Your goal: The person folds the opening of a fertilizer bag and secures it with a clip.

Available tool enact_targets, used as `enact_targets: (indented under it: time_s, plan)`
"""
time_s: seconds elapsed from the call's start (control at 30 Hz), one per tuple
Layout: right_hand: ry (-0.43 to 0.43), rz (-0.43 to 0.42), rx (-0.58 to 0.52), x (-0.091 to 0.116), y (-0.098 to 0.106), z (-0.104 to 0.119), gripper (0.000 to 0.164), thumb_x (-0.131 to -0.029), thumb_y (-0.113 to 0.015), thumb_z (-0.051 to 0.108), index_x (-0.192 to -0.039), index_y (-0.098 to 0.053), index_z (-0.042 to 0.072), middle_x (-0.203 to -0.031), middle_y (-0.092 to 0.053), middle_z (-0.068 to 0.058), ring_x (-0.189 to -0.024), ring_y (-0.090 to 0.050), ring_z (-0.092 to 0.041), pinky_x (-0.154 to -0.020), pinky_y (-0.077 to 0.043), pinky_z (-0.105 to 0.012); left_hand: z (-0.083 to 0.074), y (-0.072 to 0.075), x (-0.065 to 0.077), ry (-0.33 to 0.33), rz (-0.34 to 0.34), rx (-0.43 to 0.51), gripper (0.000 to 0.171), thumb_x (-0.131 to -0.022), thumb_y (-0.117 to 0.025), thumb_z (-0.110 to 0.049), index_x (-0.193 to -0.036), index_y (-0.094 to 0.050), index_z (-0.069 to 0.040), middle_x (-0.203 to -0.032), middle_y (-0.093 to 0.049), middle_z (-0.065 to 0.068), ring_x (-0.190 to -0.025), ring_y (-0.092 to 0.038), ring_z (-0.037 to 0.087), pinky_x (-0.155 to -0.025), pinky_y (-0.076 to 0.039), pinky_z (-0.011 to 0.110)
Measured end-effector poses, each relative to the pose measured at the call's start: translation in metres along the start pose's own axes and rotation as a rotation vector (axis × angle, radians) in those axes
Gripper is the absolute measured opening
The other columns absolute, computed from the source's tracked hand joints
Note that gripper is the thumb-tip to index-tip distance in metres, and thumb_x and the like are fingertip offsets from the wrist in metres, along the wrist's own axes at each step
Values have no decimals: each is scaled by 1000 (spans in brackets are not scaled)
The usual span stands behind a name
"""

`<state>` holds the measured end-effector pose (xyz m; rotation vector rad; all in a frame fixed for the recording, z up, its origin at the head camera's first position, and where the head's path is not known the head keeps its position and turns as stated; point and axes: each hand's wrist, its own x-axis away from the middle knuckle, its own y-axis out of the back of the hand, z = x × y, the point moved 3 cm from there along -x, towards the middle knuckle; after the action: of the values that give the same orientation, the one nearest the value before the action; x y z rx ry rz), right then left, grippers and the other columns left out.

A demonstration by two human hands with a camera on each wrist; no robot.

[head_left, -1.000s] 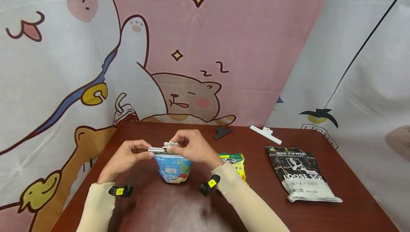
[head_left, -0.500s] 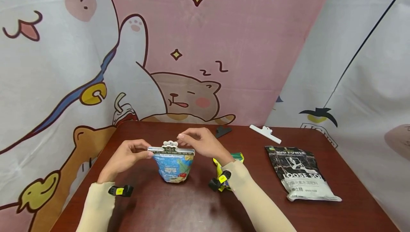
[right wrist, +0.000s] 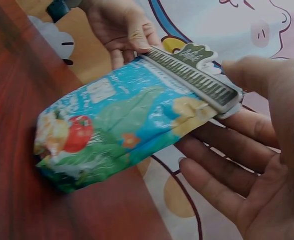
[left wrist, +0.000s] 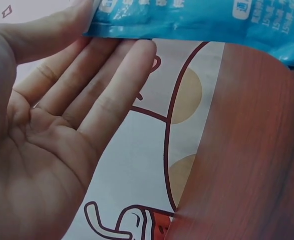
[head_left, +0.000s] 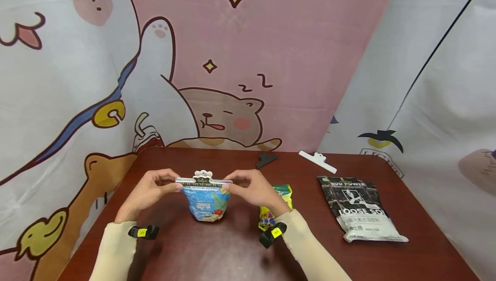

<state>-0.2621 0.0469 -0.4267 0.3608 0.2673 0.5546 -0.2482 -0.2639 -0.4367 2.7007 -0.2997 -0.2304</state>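
Observation:
A small blue bag (head_left: 203,205) with printed vegetables stands upright on the table. Across its top edge sits a white bag clip (head_left: 203,181) with dark teeth and a scalloped handle. My left hand (head_left: 153,192) pinches the bag and clip at the left end, thumb in front and fingers behind. At the opposite end, my right hand (head_left: 253,188) pinches the top corner, its thumb (head_left: 228,187) on the near side. The right wrist view shows the clip (right wrist: 197,77) lying along the bag's (right wrist: 116,120) edge, with the right fingers (right wrist: 227,155) spread behind it.
A yellow and green packet (head_left: 267,218) lies partly hidden behind my right wrist. Further right lies a black and white bag (head_left: 362,210). A black clip (head_left: 266,159) and another white clip (head_left: 318,161) rest near the table's (head_left: 186,255) back edge, before a printed cloth.
My right hand has let go of the clip's handle, drawn back to the right, then come in to pinch the clip's right end. The left hand keeps its hold at the left end.

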Motion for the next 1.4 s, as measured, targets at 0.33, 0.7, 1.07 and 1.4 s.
enact_targets:
  time_s: [0.33,0.7,1.07,1.4]
  plan:
    - [-17,-61,0,6,-13,-11,16,-98,-68,43,-109,-76,36,-102,-77,10,-96,-73,-12,-85,-57,-31,8,-2,4,-16,-2,25,21,-92,-78,-17,-107,-73,-4,-100,-76,14,-82,-74,16,-78,-61,27]
    - [-46,-109,-61,7,-18,-16,22,-100,-65,43,-106,-78,26,-95,-76,3,-89,-71,-18,-80,-57,-33,19,-14,4,-36,25,173,26,-100,-66,-15,-116,-67,6,-101,-74,-4,-91,-76,13,-83,-61,29]
    - [-44,-168,-72,3,-24,-19,23,-98,-69,41,-90,-76,21,-85,-74,-8,-79,-65,-17,-73,-53,-29,13,-20,6,-53,-82,168,24,-99,-67,-10,-111,-67,11,-95,-76,-6,-82,-76,15,-76,-62,27]
    - [-108,-173,-224,2,-23,-19,33,-98,-69,35,-86,-71,4,-88,-75,-14,-86,-77,-24,-84,-62,-49,9,-25,4,-28,-105,144,23,-98,-68,-9,-107,-66,12,-88,-75,-5,-71,-74,16,-69,-63,39]
